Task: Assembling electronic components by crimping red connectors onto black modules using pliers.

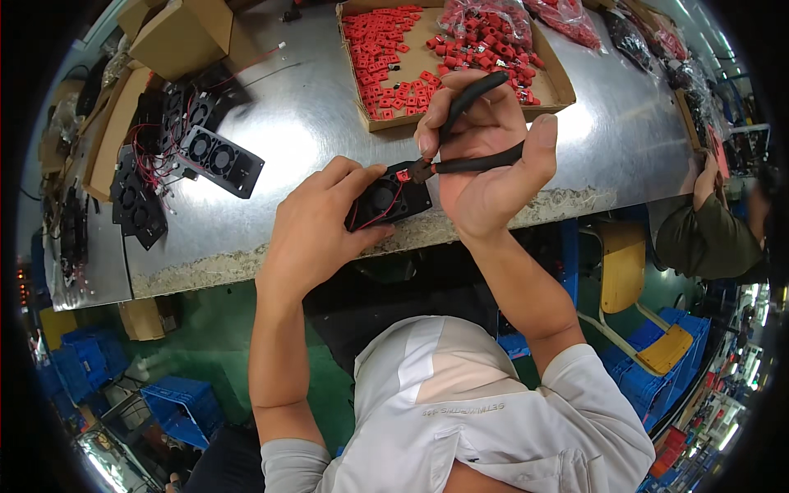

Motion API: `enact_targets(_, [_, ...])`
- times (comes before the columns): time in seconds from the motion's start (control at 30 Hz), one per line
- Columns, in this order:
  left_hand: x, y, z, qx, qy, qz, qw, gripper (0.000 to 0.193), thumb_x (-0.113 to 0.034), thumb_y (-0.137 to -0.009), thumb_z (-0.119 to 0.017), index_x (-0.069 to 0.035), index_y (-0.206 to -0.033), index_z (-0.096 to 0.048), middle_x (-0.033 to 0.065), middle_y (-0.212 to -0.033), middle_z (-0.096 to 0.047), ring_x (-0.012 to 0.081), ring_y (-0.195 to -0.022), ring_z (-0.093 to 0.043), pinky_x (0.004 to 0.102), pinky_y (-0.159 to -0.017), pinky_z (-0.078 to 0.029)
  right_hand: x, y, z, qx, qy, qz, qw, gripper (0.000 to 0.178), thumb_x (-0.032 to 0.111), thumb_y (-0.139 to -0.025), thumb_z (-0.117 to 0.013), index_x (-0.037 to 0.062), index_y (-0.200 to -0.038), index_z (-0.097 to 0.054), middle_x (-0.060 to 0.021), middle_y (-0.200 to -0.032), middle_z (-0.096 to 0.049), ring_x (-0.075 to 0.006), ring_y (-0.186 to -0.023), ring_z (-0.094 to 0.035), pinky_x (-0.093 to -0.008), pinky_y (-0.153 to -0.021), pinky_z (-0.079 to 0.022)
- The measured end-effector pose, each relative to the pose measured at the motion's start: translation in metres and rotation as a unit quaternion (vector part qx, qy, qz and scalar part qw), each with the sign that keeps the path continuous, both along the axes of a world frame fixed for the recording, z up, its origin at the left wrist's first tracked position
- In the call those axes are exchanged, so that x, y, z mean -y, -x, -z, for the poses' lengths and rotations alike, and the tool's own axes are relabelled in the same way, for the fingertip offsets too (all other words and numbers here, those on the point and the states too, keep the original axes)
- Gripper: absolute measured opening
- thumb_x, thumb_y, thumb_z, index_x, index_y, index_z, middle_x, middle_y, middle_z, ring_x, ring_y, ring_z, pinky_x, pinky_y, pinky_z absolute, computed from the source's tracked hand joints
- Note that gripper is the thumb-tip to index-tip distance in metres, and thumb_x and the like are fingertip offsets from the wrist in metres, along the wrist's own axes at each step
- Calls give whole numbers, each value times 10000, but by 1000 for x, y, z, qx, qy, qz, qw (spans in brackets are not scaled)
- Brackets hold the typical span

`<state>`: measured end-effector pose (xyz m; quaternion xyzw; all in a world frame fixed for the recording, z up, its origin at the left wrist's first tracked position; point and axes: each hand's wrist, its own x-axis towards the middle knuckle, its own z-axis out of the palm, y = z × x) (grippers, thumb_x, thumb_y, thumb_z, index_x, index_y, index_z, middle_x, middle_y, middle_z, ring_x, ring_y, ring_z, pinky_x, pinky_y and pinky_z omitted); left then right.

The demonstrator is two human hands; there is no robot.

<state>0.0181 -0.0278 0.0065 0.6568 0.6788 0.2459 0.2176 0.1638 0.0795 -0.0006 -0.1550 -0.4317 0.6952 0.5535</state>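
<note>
My left hand (320, 218) grips a black fan panel (385, 200) by its left end, thumb below and fingers above, near the table's front edge. A red wire runs across the fan. My right hand (493, 156) holds pliers (483, 159) with black handles, palm turned up and the handles spread apart. The jaws of the pliers meet a small red part (403, 175) at the panel's upper right corner. Whether the jaws are closed on that part is too small to tell.
A cardboard tray (374, 125) of small red parts stands beyond my hands. More fan panels (222, 160) with tangled red wires lie at the left, beside a cardboard box (182, 39). Another person's sleeve (711, 234) shows at the right, near a yellow chair (622, 267).
</note>
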Motion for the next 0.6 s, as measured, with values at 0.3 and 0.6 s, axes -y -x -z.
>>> enact_targets(0.3, [-3,6,3,20,-23,18,999,574,-207,-659,-827,-90,-1187,-634,72,-1020,-613,294,-881,-629,381,-765,-510,7,2,-2,40,-4,10,999,877,789,-846,-265,-25,-992,-558,-130,-684,-520,-196,-532,-418,-317,-513,-348])
enact_targets(0.6, [-8,12,5,37,-49,52,997,580,-172,-636,-842,-68,-1168,-636,82,-1000,-625,300,-879,-622,378,-771,-502,8,-2,-1,4,-40,-20,999,894,831,-819,-270,-14,-935,-537,-122,-658,-461,-195,-523,-400,-318,-497,-327])
